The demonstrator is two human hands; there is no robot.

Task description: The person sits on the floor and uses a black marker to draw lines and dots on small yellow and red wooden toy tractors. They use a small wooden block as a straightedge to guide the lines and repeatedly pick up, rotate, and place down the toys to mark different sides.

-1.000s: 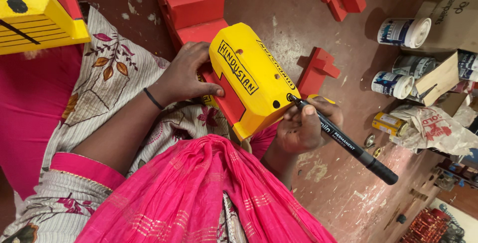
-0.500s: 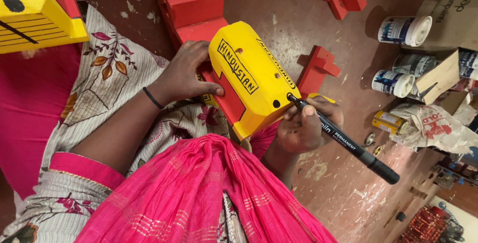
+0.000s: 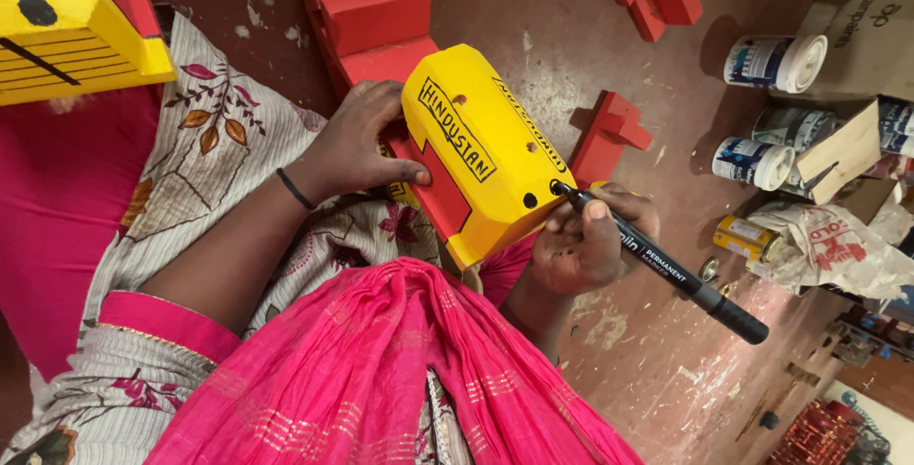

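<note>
As held: marker (image 3: 666,270) in right grip (image 3: 586,241)

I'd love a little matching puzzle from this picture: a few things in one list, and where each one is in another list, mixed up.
Things:
1. black marker
2. yellow wooden toy body
3. small paint tins
4. pink scarf

Places:
A. lying on the floor at the right, beside a cardboard box
B. draped over the person's lap, at the bottom of the view
C. in the right hand, tip against a round black dot
D. steadied by the left hand, above the lap

Pairs: 1-C, 2-D, 3-A, 4-B
</note>
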